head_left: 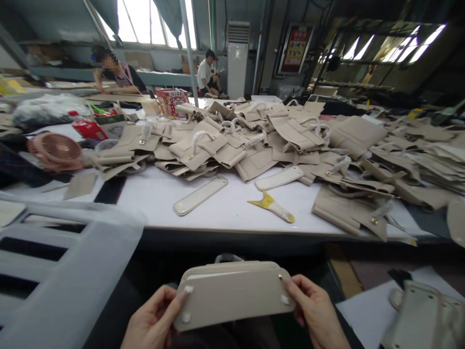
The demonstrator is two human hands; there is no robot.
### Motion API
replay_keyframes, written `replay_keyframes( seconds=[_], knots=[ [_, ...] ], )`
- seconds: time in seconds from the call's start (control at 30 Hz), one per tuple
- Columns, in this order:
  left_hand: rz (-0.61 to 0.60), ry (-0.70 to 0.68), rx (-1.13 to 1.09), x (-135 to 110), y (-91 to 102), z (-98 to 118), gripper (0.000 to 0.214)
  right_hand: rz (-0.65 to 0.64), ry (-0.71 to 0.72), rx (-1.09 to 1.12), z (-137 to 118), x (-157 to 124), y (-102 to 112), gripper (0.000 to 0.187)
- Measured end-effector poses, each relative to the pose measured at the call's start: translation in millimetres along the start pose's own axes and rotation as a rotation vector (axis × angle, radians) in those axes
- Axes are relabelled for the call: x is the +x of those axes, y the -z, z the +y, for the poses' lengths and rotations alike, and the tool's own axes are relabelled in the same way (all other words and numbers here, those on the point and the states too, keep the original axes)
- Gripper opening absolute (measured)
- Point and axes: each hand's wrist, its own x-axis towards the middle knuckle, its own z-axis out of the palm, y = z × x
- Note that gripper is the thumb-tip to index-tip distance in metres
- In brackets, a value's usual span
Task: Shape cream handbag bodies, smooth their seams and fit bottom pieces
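Observation:
A beige leather bag (232,293) is held in front of me, below the table edge, with its flat oblong bottom panel facing up. My left hand (152,320) grips its left end, thumb pressed on the panel. At the right end, my right hand (314,312) holds the bag, its thumb on the corner. On the white table (225,208) lie two loose oblong beige base panels (199,195) (279,178) and a yellow-smeared scraper tool (272,206).
A big heap of beige bag pieces (276,140) covers the table's far half and right side. A pink fan (56,151) and red packets (89,128) sit at left. A white plastic crate (54,271) stands at my left. Two people work at the far benches.

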Motion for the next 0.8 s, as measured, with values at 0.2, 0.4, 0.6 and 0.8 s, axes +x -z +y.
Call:
replay_keyframes(
  seconds=[0.2,0.4,0.6,0.8],
  knots=[
    [-0.015,-0.054,0.142,24.0,7.6,-7.9,0.051,0.091,-0.025,-0.036,-6.3,13.4,-9.2,0.057],
    [-0.045,0.019,0.152,38.1,11.6,-12.8,0.057,0.083,-0.069,-0.014,7.9,23.6,-6.6,0.06],
    [-0.054,0.087,0.082,46.5,13.2,-22.5,0.056,0.059,-0.113,0.012,19.7,30.5,-4.5,0.058],
    [-0.078,0.121,0.062,52.4,14.1,-27.9,0.058,0.049,-0.125,0.031,21.0,30.7,-5.8,0.056]
  ],
)
